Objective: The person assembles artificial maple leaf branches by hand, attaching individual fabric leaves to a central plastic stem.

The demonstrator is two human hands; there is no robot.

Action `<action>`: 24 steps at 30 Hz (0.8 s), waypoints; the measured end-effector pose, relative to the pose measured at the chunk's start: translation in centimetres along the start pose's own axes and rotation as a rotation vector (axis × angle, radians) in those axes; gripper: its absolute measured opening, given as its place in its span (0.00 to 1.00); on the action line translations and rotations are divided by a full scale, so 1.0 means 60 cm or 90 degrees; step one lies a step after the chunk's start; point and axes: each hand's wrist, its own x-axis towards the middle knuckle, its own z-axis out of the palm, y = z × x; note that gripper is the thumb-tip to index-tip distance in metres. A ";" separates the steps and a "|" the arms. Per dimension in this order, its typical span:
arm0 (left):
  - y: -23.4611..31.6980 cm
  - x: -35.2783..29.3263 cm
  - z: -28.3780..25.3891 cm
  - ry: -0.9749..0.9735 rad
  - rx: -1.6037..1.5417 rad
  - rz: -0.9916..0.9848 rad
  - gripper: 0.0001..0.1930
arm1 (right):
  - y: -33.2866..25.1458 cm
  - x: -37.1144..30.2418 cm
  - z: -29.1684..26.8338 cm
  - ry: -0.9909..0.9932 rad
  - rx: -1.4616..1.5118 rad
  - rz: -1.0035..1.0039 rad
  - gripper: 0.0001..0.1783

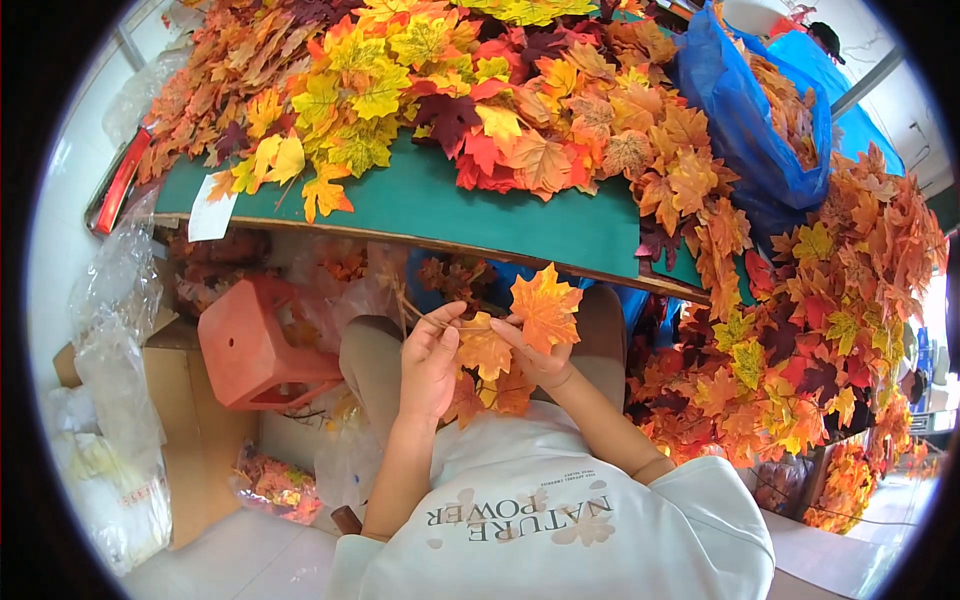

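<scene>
Above my lap, my left hand (430,365) is closed in a pinch on a thin brown stem (404,303) of an artificial maple leaf sprig. Orange leaves (484,348) of that sprig hang between my hands, and more orange leaves (512,390) droop lower, over my shirt. My right hand (542,366) is closed, its fingertips at the base of an upright orange maple leaf (546,308). Whether that leaf is joined to the sprig, I cannot tell. Both hands are just short of the green table's (420,205) near edge.
Heaps of artificial leaves (370,80) cover the table, spilling over its right side (790,370). A blue plastic bag (735,110) of leaves lies at the far right. To the left are a red stool (255,345), a cardboard box (195,430), clear plastic (115,330) and a white paper tag (213,207).
</scene>
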 end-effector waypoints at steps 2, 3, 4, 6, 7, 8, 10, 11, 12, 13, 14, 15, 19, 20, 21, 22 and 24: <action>0.000 0.002 -0.017 0.064 0.188 0.071 0.10 | 0.003 0.005 0.004 -0.020 -0.090 -0.061 0.25; 0.008 0.002 -0.007 0.102 0.214 0.075 0.06 | 0.014 -0.011 0.012 -0.016 -0.095 -0.062 0.25; 0.015 0.003 0.002 0.095 0.215 0.075 0.06 | 0.031 -0.041 0.027 -0.070 -0.088 -0.027 0.23; 0.028 0.004 0.004 0.161 0.289 0.195 0.06 | 0.033 -0.037 0.032 -0.124 -0.075 0.004 0.22; 0.034 0.003 -0.002 0.179 0.320 0.238 0.06 | 0.011 0.005 0.018 -0.120 -0.182 -0.167 0.20; 0.035 0.005 -0.007 0.176 0.320 0.241 0.06 | 0.000 0.028 0.006 -0.112 -0.295 -0.336 0.19; 0.037 0.011 -0.018 0.174 0.195 0.232 0.07 | -0.004 0.030 0.005 -0.146 -0.311 -0.353 0.21; 0.039 0.013 -0.023 0.133 0.087 0.214 0.09 | -0.008 0.030 0.004 -0.237 -0.276 -0.312 0.23; 0.040 0.014 -0.028 0.125 0.087 0.212 0.09 | -0.014 0.031 0.003 -0.326 -0.243 -0.266 0.24; 0.040 0.016 -0.030 0.100 0.016 0.190 0.09 | 0.006 0.012 0.020 -0.363 -0.136 -0.274 0.24; 0.040 0.019 -0.032 0.075 -0.054 0.163 0.09 | 0.017 -0.017 0.018 -0.357 -0.156 -0.264 0.24; 0.046 0.019 -0.039 0.078 -0.055 0.164 0.08 | 0.013 -0.026 0.010 -0.446 -0.169 -0.300 0.22; 0.070 0.011 -0.046 0.131 0.118 0.258 0.12 | 0.001 -0.027 -0.042 -0.511 -0.113 -0.326 0.22; 0.072 0.012 -0.038 0.135 0.447 0.323 0.12 | 0.001 -0.019 -0.063 -0.496 -0.114 -0.316 0.23; 0.068 0.012 -0.032 0.134 0.776 0.389 0.13 | 0.008 -0.019 -0.081 -0.494 -0.129 -0.306 0.23; 0.058 0.013 -0.029 0.117 0.771 0.388 0.13 | 0.015 -0.019 -0.100 -0.465 -0.155 -0.284 0.23; 0.036 0.015 -0.032 0.061 0.682 0.221 0.17 | 0.015 0.012 -0.146 -0.358 -0.204 -0.263 0.22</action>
